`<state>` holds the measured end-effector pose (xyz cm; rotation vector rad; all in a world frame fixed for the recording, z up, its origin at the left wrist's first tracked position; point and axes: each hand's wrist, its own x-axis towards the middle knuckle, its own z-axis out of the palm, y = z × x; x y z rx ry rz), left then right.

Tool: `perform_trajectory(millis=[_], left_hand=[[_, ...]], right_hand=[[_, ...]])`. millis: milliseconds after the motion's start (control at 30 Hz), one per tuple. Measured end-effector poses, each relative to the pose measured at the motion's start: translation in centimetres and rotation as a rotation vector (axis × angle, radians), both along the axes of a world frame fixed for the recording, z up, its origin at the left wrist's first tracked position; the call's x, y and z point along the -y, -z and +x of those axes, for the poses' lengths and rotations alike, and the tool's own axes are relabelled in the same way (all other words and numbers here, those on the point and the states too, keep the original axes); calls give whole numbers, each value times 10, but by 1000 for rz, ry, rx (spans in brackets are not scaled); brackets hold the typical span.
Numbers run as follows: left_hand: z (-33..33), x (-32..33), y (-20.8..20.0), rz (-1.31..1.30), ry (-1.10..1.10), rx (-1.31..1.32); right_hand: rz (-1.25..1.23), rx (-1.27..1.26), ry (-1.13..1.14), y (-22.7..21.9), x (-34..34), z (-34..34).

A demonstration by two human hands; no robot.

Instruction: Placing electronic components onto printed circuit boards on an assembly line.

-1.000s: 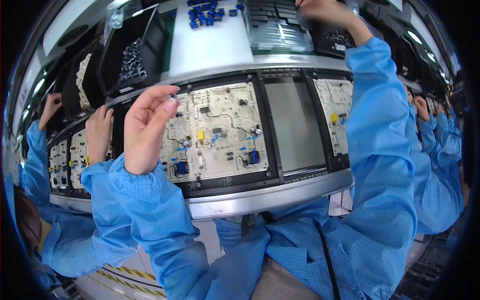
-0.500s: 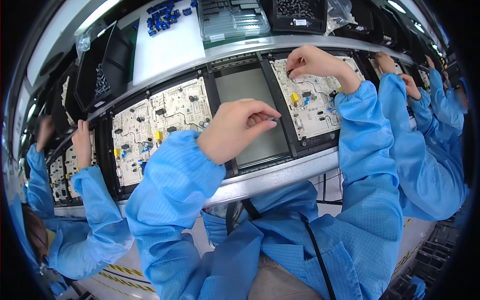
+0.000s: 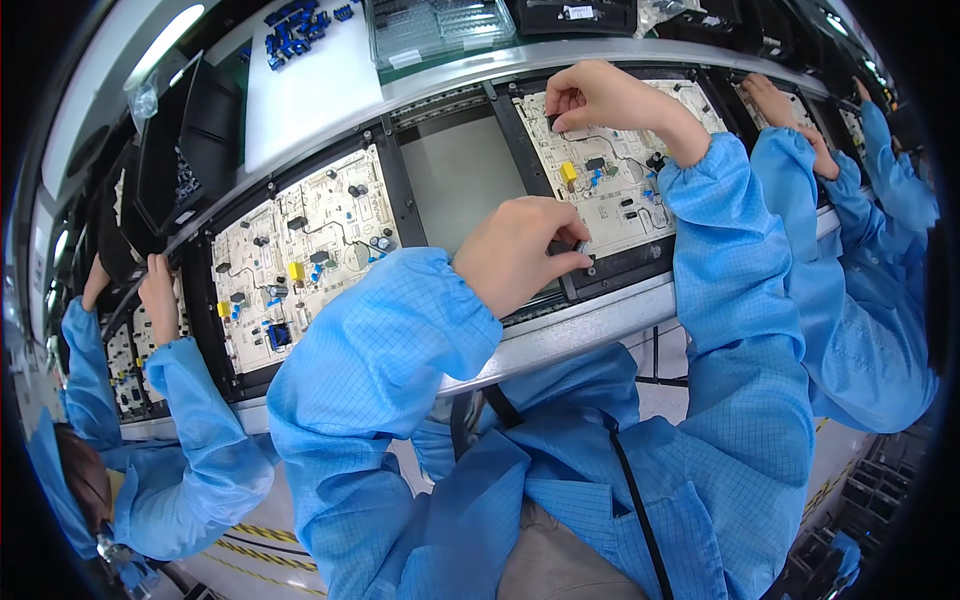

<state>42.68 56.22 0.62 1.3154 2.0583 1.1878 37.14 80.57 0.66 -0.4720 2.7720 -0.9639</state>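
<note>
My left hand (image 3: 525, 252) is closed in a pinch around a small dark electronic component (image 3: 583, 247), part of it hidden by the fingers. It hovers by the near left corner of a pale circuit board (image 3: 600, 218) in a black frame. My right hand (image 3: 612, 100) reaches over that board's far left part. Its thumb and fingers pinch a small black component (image 3: 552, 122), mostly covered; whether this touches the board I cannot tell. The board carries a yellow block (image 3: 569, 172) and several blue and black parts.
Another populated circuit board (image 3: 330, 215) lies left, past a grey gap (image 3: 460, 175) between frames. Behind the line are a white sheet (image 3: 310, 110) with blue parts, a clear tray (image 3: 440, 30) and a black bin (image 3: 190, 150). Co-workers' hands (image 3: 160, 295) (image 3: 770, 100) work on both sides.
My left hand has moved right, from over the grey gap to the right board's near corner. My right hand remains over the board's far left part. The whole view has shifted slightly.
</note>
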Motion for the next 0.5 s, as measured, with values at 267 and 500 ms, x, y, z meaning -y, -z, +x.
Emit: perform_trajectory(millis=[267,500], left_hand=[[1,-1,5,-32,93,-289],[-2,2,13,-17,157,-367]], right_hand=[[43,26,-4,-10,8,8],[29,-261,72,-41,-16,-38]])
